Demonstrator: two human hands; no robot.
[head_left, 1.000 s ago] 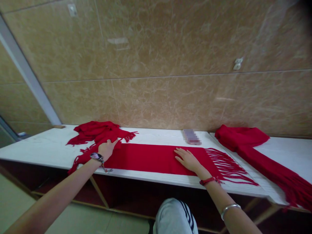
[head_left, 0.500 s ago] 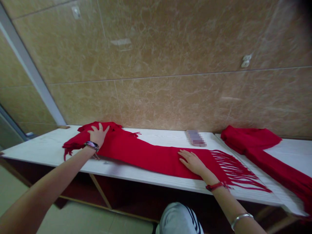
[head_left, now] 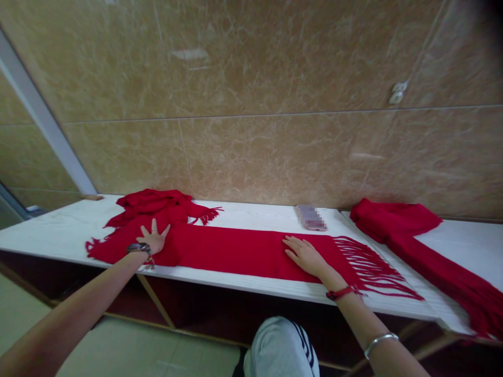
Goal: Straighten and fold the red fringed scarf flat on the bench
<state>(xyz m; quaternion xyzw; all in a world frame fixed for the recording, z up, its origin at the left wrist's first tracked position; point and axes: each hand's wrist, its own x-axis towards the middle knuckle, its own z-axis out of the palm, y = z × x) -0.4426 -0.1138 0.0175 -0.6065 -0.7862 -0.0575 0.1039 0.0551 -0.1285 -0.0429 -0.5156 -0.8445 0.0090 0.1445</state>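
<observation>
A long red fringed fabric scarf (head_left: 231, 251) lies flat along a white wood-grain countertop (head_left: 255, 214), a person's left hand (head_left: 153, 240) palm-down on its left part, fingers spread wide, the right hand (head_left: 305, 256) resting near its fringed right end, fingers extended, neither gripping anything. A flat, rectangular pinkish phone (head_left: 312, 218) sits just behind the scarf; a second red fringed fabric scarf (head_left: 416, 256), partly bunched, lies to the first one's right.

On my feed I get muted light: pale glare streaks the glossy wall (head_left: 275, 157), deep shadow lies beneath the counter (head_left: 259, 213), dark blur clouds the top-right corner, and pixelation masks the phone (head_left: 312, 217).
</observation>
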